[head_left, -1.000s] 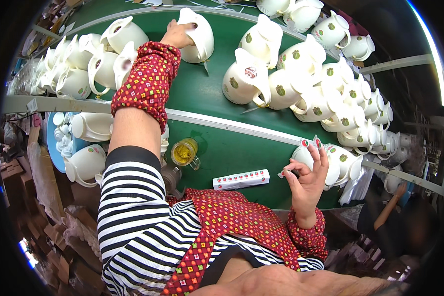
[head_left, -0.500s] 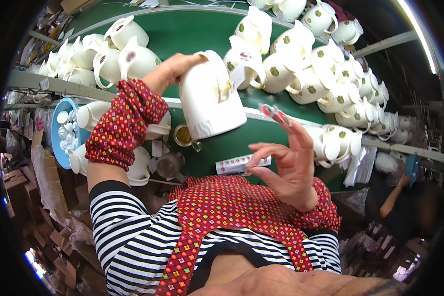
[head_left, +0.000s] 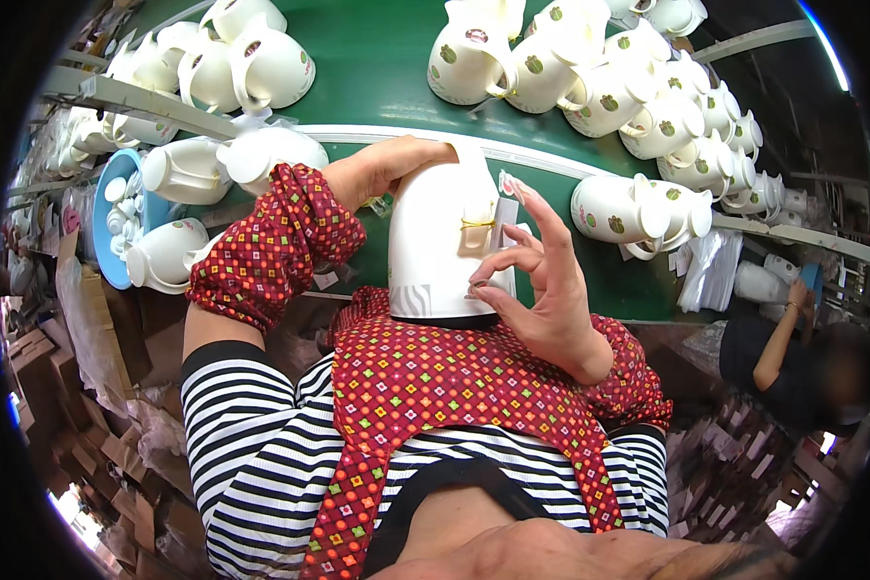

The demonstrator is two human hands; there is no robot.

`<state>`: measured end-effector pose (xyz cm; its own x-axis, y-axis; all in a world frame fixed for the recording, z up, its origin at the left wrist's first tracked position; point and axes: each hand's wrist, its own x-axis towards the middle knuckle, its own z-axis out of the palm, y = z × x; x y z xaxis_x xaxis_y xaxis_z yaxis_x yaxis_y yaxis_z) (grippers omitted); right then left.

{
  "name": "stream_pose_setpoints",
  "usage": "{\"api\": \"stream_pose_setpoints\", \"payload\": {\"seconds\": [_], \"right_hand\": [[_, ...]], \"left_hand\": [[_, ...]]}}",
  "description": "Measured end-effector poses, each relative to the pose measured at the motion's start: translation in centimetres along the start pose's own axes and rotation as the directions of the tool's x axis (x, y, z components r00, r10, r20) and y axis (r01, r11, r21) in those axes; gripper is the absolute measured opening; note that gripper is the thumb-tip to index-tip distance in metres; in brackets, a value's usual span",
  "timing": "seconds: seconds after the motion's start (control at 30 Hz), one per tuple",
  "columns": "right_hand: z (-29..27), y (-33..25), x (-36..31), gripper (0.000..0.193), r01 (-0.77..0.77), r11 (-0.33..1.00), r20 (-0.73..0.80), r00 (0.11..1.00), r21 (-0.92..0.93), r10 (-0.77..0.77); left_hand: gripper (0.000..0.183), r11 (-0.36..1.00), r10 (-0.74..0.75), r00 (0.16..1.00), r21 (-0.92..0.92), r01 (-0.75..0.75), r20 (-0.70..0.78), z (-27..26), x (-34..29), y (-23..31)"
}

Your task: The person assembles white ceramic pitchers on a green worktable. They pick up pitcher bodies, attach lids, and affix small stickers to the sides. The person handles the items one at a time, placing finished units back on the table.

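Note:
My left hand (head_left: 387,166) grips a white jug (head_left: 425,242) by its upper end, fingers partly hidden behind it. The jug stands just in front of my apron, its handle toward my right hand. A yellow tie (head_left: 478,223) wraps the handle, and a white tag (head_left: 506,215) hangs beside it. Low on the jug is a grey striped pattern. At the jug's right side is my right hand (head_left: 556,300), thumb and a finger pinched together near its lower wall. What the pinch holds is too small to name. Small red-and-white stickers (head_left: 514,188) sit on a raised fingertip.
Rows of white jugs with green leaf prints (head_left: 604,101) fill the far right of the green table (head_left: 377,72). More jugs (head_left: 273,70) stand at the left. A blue basin (head_left: 113,263) holds small white parts. A co-worker (head_left: 778,358) is at the right edge.
The jug has come nearer my body and more upright. My right hand has moved to the jug's side, its thumb and finger now closed. The sticker sheet on the table is now out of sight.

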<state>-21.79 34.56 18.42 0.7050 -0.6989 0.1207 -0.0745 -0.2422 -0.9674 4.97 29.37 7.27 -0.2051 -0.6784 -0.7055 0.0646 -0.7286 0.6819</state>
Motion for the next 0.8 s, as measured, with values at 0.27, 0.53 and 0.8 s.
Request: {"api": "stream_pose_setpoints", "payload": {"seconds": [0.27,0.53,0.8], "right_hand": [[1.1,0.2,-0.1,0.092,0.103,0.994,0.061,0.993,0.032,-0.104],[1.0,3.4,1.2,0.109,0.329,0.812,-0.049,0.915,-0.481,-0.400],[-0.9,2.9,1.8,0.138,0.266,0.836,-0.001,0.953,-0.481,-0.303]], "left_hand": [[0.051,0.999,0.031,1.000,-0.011,-0.031,-0.003,-0.3,-1.3,-0.7],[0.043,0.999,0.049,0.998,-0.003,-0.049,0.047,-0.7,-1.0,-1.0],[0.041,0.949,0.273,0.962,0.156,-0.274,0.030,-6.6,-1.5,1.2]]}}
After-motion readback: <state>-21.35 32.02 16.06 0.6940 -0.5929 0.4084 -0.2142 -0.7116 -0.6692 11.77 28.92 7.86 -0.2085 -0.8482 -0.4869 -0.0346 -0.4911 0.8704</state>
